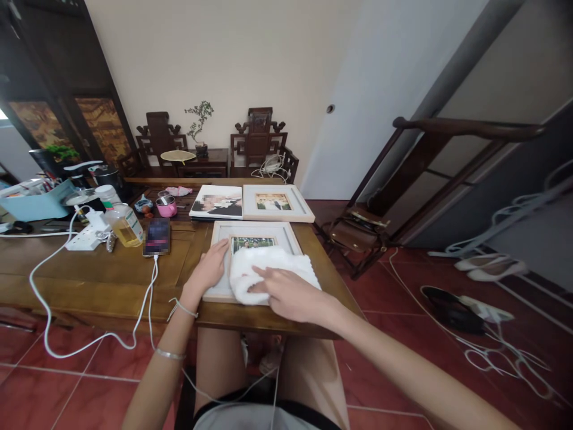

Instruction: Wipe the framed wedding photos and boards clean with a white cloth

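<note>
A light wooden picture frame point(295, 236) with a wide pale mat lies flat on the table in front of me. Its photo point(253, 242) shows at the top, while a bunched white cloth point(286, 261) covers the lower part. My left hand point(209, 267) grips the frame's left edge, fingers close together along the side. My right hand point(290, 294) presses the cloth down onto the frame, with one finger stretched over it and the others curled into its folds.
Beyond lie a second picture frame point(301, 205) and a photo print point(219, 200). To the left are a phone point(156, 237) on a cable, a bottle of yellowish liquid point(128, 226), a power strip point(87, 236) and a pink cup point(166, 206). A wooden chair point(403, 173) stands right.
</note>
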`<action>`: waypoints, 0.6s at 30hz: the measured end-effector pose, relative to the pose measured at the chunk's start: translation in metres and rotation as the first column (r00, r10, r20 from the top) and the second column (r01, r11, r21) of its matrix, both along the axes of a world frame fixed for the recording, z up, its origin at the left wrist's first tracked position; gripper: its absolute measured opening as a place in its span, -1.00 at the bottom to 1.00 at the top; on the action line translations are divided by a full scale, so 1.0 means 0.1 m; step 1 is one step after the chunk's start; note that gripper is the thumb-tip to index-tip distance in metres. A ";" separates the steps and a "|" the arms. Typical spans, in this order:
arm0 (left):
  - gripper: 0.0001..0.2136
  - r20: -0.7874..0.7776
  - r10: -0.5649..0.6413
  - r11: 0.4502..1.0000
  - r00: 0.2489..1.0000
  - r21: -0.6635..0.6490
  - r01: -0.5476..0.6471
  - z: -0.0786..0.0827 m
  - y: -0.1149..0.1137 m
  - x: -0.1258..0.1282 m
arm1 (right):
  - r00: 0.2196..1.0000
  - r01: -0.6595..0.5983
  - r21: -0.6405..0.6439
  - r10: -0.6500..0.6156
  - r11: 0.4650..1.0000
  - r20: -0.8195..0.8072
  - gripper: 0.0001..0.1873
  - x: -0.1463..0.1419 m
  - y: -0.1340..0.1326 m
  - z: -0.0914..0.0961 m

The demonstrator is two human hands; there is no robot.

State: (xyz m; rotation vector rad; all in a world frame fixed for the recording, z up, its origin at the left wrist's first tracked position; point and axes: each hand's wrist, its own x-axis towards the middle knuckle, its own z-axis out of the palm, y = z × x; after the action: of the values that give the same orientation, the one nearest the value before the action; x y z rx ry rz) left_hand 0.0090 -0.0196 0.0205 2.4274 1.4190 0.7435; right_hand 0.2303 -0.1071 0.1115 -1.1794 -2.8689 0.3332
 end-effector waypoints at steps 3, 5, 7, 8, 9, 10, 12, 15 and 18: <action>-0.48 0.012 -0.019 1.000 1.000 -0.006 0.019 -0.02 0.00 -0.01 | 0.997 0.072 0.140 -0.074 0.987 0.004 -0.39 -0.06 0.38 -0.23; -0.46 0.038 -0.038 0.999 0.999 -0.009 0.039 -0.03 0.01 -0.03 | 0.992 0.110 0.224 -0.122 0.968 0.038 -0.40 -0.09 0.67 -0.33; -0.44 0.088 -0.060 0.998 0.994 0.002 0.060 -0.04 0.02 -0.04 | 0.986 0.129 0.290 -0.155 0.948 0.066 -0.40 -0.13 0.91 -0.36; -0.43 0.124 -0.075 0.997 0.989 0.019 0.073 -0.04 0.03 -0.04 | 0.984 0.129 0.316 -0.160 0.940 0.074 -0.40 -0.16 1.00 -0.36; -0.42 0.165 -0.093 0.995 0.982 0.044 0.087 -0.04 0.03 -0.05 | 0.984 0.121 0.335 -0.157 0.934 0.081 -0.40 -0.20 1.07 -0.36; -0.41 0.205 -0.113 0.992 0.972 0.075 0.100 -0.03 0.04 -0.05 | 0.985 0.111 0.346 -0.150 0.931 0.090 -0.41 -0.25 1.12 -0.35; -0.43 0.267 -0.137 0.986 0.954 0.132 0.104 -0.01 0.05 -0.05 | 0.984 0.086 0.348 -0.134 0.933 0.114 -0.43 -0.35 1.13 -0.33; -0.46 0.302 -0.121 0.984 0.946 0.162 0.074 0.02 0.04 -0.06 | 0.985 0.022 0.319 -0.075 0.948 0.153 -0.48 -0.49 1.00 -0.30; -0.48 0.301 -0.098 0.987 0.949 0.149 0.055 0.02 0.04 -0.06 | 0.985 -0.061 0.284 0.011 0.957 0.172 -0.52 -0.55 0.73 -0.26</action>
State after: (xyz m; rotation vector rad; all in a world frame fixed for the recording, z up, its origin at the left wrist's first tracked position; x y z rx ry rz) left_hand 0.0030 -0.0159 0.0223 2.3190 1.1805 1.1779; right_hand 0.1754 -0.0341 0.0856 -1.1512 -2.9465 -0.1915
